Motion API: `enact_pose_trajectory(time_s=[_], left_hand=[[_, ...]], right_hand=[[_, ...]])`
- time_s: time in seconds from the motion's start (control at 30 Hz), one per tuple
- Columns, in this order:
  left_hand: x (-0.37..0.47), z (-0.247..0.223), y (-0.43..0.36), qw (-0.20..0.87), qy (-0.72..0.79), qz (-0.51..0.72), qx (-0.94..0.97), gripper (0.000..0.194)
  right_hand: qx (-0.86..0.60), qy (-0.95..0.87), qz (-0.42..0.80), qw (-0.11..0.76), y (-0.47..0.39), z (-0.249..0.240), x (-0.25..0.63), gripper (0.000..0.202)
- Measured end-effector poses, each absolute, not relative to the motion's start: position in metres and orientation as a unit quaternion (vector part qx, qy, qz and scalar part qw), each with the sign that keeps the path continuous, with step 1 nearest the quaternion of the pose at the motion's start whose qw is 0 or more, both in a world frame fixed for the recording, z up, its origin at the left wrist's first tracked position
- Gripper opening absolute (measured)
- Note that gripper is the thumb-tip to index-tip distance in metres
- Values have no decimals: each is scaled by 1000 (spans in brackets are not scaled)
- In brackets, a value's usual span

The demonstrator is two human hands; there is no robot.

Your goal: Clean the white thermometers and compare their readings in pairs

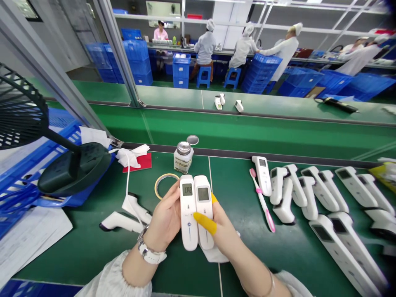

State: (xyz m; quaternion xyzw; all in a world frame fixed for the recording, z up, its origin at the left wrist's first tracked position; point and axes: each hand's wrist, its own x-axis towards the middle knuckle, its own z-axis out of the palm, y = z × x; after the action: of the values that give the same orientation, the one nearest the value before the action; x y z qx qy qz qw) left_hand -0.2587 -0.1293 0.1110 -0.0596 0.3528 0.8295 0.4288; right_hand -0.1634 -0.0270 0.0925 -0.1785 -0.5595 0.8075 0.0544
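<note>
Two white handheld thermometers are held upright side by side over the green table. My left hand (pixel 165 218) is closed round the left thermometer (pixel 188 231), whose screen shows dark characters. My right hand (pixel 221 227), with yellow covers on its thumb and a finger, grips the right thermometer (pixel 204 210); its screen looks blank. The right thumb reaches across to the left thermometer's front near its buttons. Beneath the right hand lies a white cloth (pixel 213 255). A roll of tape (pixel 158 181) sits just behind my left hand, partly hidden by it.
Several white thermometers (pixel 323 189) lie at the right beside a pink toothbrush (pixel 261 198). A bottle with its lid raised (pixel 183 159) stands at the back. Two more white devices (pixel 122 222), a red pad (pixel 140 161), papers (pixel 40 237) and a dark fan (pixel 74 167) occupy the left. People sit beyond.
</note>
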Motion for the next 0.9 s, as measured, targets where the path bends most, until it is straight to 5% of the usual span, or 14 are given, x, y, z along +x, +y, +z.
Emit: enact_pose_trajectory(time_s=[0.3, 0.6, 0.9], left_hand=[[-258, 110, -129, 418, 348, 837, -62, 28], [-257, 113, -129, 424, 366, 826, -65, 29], [-258, 117, -133, 450, 356, 814, -89, 45]], right_hand=[[-173, -558, 809, 66, -27, 92, -168, 50], [-253, -573, 775, 82, -21, 104, -168, 30], [-299, -917, 245, 102, 58, 77, -167, 47]])
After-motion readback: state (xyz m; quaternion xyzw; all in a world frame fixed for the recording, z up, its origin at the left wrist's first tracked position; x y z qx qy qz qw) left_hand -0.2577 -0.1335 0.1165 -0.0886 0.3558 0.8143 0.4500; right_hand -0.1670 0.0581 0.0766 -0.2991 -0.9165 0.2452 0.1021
